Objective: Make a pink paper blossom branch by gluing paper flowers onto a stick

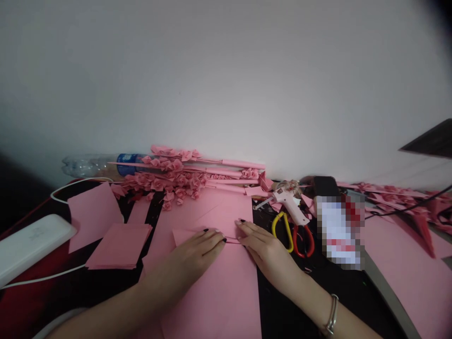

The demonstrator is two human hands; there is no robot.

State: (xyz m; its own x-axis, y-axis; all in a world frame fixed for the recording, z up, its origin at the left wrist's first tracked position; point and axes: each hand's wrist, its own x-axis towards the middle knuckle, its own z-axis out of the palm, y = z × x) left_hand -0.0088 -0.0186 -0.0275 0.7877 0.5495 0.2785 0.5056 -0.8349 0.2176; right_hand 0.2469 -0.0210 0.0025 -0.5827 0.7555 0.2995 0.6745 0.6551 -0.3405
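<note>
Folded paper: a small pink piece [184, 235] is laid on a large pink sheet [219, 292] in the middle of the table [282, 310].
Left hand [197, 252]: laid flat, fingers stretched out and held close together, tips pressed on the piece.
Right hand [263, 247]: laid flat likewise, fingertips set just beside the left ones.
Right side: scissors [293, 233] and a glue gun [291, 205] are seen just beside the right hand.
Left side: a stack of pink squares [118, 245] is set near the left forearm.
Back: paper roses [169, 181] are heaped along the wall.

Both hands — left hand [197, 247], right hand [263, 247] — press flat on pink paper [219, 282].
</note>
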